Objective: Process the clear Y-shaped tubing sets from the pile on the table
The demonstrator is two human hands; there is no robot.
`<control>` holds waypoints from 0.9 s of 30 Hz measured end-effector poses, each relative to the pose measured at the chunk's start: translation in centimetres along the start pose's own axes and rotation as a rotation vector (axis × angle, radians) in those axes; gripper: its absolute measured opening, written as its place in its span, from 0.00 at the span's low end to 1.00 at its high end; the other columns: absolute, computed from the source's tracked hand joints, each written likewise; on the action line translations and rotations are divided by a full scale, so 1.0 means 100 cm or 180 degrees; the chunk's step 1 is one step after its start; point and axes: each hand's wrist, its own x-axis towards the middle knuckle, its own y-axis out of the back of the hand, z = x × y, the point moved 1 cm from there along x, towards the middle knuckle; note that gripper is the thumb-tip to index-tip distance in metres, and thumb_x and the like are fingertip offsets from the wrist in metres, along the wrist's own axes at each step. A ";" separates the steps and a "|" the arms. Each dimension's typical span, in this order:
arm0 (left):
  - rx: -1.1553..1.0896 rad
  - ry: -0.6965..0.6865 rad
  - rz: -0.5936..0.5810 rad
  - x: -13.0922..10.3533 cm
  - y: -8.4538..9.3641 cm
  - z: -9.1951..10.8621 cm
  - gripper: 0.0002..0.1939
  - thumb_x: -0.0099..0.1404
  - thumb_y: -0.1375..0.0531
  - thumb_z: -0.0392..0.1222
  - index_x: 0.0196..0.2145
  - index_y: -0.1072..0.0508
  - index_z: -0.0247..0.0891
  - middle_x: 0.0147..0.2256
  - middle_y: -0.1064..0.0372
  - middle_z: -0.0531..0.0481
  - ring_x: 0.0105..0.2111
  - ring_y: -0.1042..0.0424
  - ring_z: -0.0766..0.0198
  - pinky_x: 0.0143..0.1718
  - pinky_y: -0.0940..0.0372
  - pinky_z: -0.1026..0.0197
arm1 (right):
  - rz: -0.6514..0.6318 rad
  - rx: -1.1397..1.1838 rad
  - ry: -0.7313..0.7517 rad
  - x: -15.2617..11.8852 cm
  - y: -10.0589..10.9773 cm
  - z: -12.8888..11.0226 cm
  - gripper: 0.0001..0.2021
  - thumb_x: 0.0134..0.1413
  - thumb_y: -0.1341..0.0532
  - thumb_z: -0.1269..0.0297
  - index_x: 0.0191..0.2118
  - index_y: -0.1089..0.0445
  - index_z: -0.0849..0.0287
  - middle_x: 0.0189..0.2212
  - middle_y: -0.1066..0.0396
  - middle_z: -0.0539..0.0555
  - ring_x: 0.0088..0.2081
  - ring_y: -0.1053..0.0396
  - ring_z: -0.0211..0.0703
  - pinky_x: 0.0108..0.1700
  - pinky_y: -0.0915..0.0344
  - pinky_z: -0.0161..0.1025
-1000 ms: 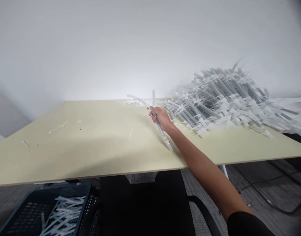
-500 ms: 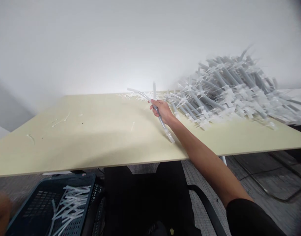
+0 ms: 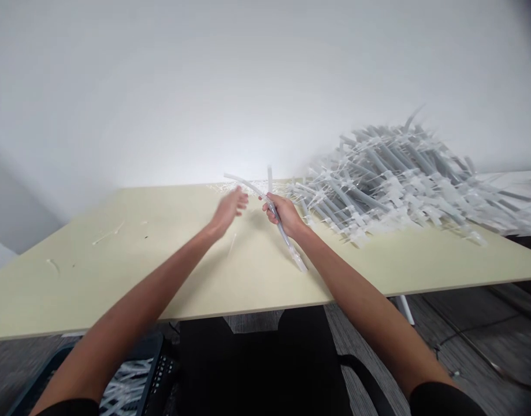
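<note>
My right hand (image 3: 283, 214) is closed round a flexible, translucent grey tube (image 3: 286, 240) above the middle of the table. One arm of the tube curves away to the upper left, and a short piece stands up beside the fingers. A clear plastic fitting (image 3: 299, 261) sits on its lower end, close to the tabletop. My left hand (image 3: 230, 211) is just left of the tube, slightly blurred, its fingers apart and nothing visible in them. A small gap separates the left fingers from the tube.
Many similar tubes with clear fittings form a tall pile (image 3: 386, 179) on the right of the pale yellow table (image 3: 139, 289). White cable-tie-like strips (image 3: 224, 188) lie at the back edge. Below left, a dark blue basket (image 3: 155, 370) holds white tube pieces (image 3: 129, 381).
My left hand has come in from the lower left and reached up beside the tube. My right hand still grips the tube. The whole view has shifted slightly.
</note>
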 end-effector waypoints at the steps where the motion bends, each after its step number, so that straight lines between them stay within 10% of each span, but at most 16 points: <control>1: -0.0078 0.0097 -0.0248 0.000 -0.006 -0.006 0.29 0.63 0.54 0.62 0.39 0.29 0.32 0.38 0.30 0.41 0.34 0.30 0.61 0.35 0.36 0.57 | 0.0010 0.0032 -0.0014 0.000 0.001 0.000 0.14 0.51 0.41 0.55 0.34 0.32 0.63 0.19 0.33 0.49 0.13 0.47 0.27 0.12 0.55 0.28; 5: -0.0575 0.0029 -0.1240 -0.004 -0.028 -0.027 0.31 0.60 0.54 0.65 0.36 0.29 0.32 0.31 0.30 0.43 0.30 0.31 0.63 0.35 0.37 0.60 | 0.0026 0.0092 -0.0067 0.000 0.003 -0.001 0.14 0.50 0.41 0.55 0.34 0.31 0.63 0.19 0.33 0.49 0.13 0.47 0.27 0.12 0.54 0.28; 16: 0.0458 -0.0889 -0.0105 -0.015 -0.039 -0.021 0.22 0.65 0.55 0.55 0.23 0.37 0.37 0.17 0.43 0.55 0.20 0.40 0.69 0.25 0.45 0.65 | 0.0305 -0.0722 0.0284 -0.003 -0.001 -0.001 0.16 0.45 0.37 0.52 0.32 0.29 0.63 0.24 0.32 0.52 0.16 0.46 0.28 0.14 0.51 0.29; 27: 0.0727 -0.0831 -0.0208 -0.016 -0.027 -0.018 0.24 0.65 0.56 0.56 0.26 0.31 0.37 0.18 0.41 0.54 0.21 0.40 0.67 0.26 0.46 0.65 | 0.0065 -0.0303 0.0034 -0.001 0.001 -0.004 0.19 0.47 0.40 0.48 0.31 0.33 0.62 0.22 0.32 0.52 0.16 0.45 0.29 0.14 0.51 0.29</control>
